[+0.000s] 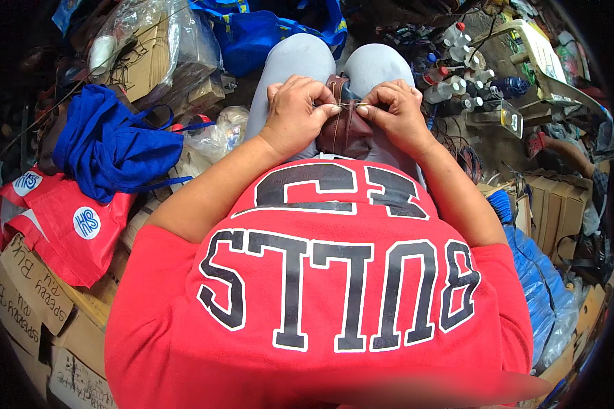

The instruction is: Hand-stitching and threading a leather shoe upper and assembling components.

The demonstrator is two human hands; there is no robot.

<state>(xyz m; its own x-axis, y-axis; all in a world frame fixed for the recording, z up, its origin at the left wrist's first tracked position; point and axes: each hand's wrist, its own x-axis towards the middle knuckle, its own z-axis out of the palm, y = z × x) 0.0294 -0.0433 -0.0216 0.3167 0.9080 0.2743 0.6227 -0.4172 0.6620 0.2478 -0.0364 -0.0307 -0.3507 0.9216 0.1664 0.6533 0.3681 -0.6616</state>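
Observation:
A brown leather shoe (346, 133), or a piece of one, with pale stitching along it, is held between my knees; its lower part is hidden by my shirt and legs. Over its upper edge, my left hand (299, 109) pinches a thin pale thread (348, 104) between thumb and forefinger. From the other side my right hand (393, 112) pinches the thread too, its knuckles by my right knee. Both hands sit close to the leather, a short gap apart. The strand is too fine to follow beyond the fingertips.
To my left lie a blue cloth bag (112, 143), a red bag (82, 221) and cardboard boxes (37, 290). A blue plastic bag (252, 41) lies beyond my knees. At right are several plastic bottles (450, 88), a white plastic frame (542, 54), a cardboard box (559, 204) and blue sheeting (532, 273).

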